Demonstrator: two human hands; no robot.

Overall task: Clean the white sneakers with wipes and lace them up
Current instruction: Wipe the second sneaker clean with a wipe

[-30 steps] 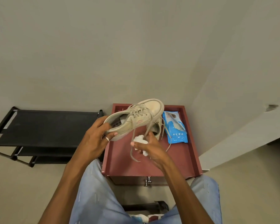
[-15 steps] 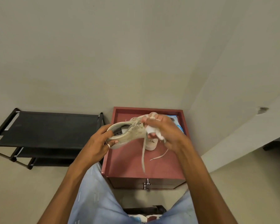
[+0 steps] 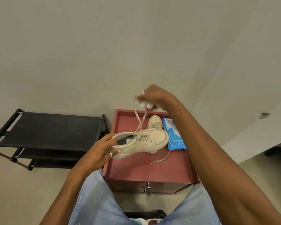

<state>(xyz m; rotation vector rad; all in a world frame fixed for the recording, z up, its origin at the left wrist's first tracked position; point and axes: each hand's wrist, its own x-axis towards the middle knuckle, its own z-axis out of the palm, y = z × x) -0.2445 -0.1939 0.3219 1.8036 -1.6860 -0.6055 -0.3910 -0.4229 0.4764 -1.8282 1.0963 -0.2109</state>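
Sitting low in the frame are knees in pale blue trousers [image 3: 94,200], just before a red cabinet [image 3: 144,169]. At centre, the left hand [image 3: 102,150] curls its fingers round the heel of a white sneaker [image 3: 146,142], held above the cabinet top with its toe to the right. Its laces [image 3: 140,120] run up to the right hand [image 3: 150,98], upper centre and blurred, which pinches them with a bunched white wipe [image 3: 142,103]. Behind lie the second sneaker [image 3: 155,123] and, touching it, a blue wipes pack [image 3: 175,138]. A black shoe rack [image 3: 47,129] stands at left.
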